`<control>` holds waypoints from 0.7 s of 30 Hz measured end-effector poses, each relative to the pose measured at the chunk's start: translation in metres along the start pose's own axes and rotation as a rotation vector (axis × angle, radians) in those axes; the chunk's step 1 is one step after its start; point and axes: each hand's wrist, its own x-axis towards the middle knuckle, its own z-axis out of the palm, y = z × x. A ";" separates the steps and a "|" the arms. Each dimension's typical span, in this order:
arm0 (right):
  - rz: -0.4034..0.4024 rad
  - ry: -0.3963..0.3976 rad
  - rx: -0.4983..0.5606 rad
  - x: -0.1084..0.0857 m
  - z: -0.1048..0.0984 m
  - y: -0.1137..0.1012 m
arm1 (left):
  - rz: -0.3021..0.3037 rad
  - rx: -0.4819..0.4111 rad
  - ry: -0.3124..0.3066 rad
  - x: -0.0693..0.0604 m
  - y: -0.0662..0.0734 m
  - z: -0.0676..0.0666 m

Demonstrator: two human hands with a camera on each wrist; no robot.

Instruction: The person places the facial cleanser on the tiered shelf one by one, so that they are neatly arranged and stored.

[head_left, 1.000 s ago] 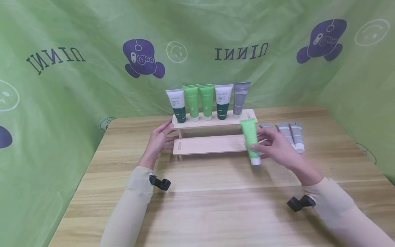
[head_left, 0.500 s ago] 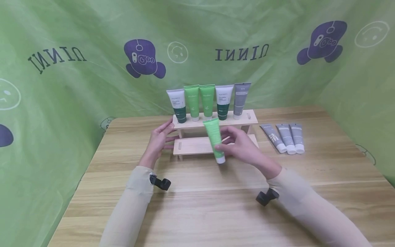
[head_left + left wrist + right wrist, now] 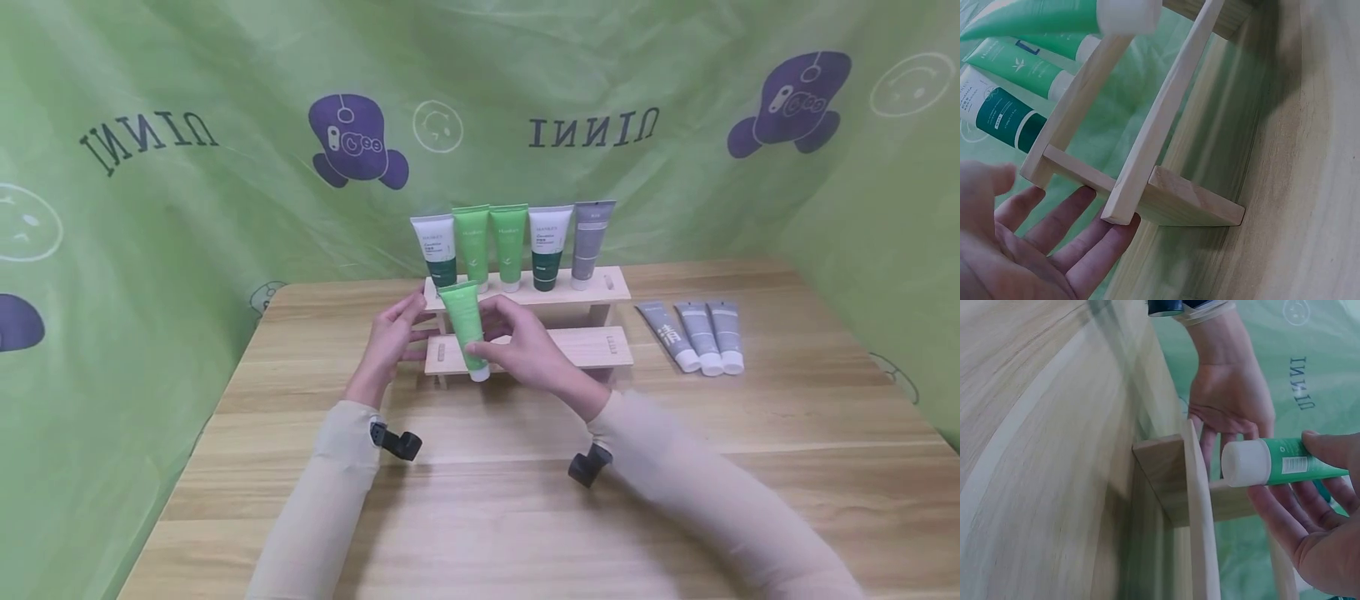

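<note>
Pale wood forms the two-tier stand (image 3: 558, 337) that we record at the middle of the table (image 3: 517, 525). Right hand (image 3: 525, 346): we see it pinching a light green tube (image 3: 465, 327), thumb on one side and fingers on the other, which the right wrist view confirms. We place this tube over the left end of the lower shelf (image 3: 581, 346), white cap (image 3: 1246, 464) downward, body tilted with its flat end leaning left. We cannot tell whether the cap touches the wood. Beside the cap, we note a barcode (image 3: 1295, 464).

Left hand (image 3: 392, 337): fingers spread, fingertips against the stand's left end; in the left wrist view we see the thumb held apart from the wood.

Along the upper shelf (image 3: 592, 290) we count five tubes upright on their caps. Left to right: a white-and-dark-green tube (image 3: 435, 240), two green tubes (image 3: 472, 243), another white-and-dark-green tube (image 3: 551, 242), a grey tube (image 3: 588, 242). The held tube hides the foot of the leftmost.

Right of the stand, we log three lying grey tubes (image 3: 699, 333) on the table, caps toward the person, the leftmost slanted, the other two side by side. Behind everything we note a green curtain (image 3: 255, 208) printed with purple figures (image 3: 352, 137).
</note>
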 end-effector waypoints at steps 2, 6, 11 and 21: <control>-0.018 0.013 -0.007 0.004 0.005 0.003 | 0.000 0.004 0.004 0.001 0.000 0.000; -0.040 0.050 0.006 0.012 0.014 0.012 | 0.000 0.003 0.014 0.002 -0.001 0.001; -0.046 0.082 0.041 0.017 0.022 0.019 | -0.001 0.006 0.014 0.002 0.001 0.003; -0.090 0.133 0.044 0.021 0.032 0.033 | 0.034 0.037 0.003 0.000 0.003 0.003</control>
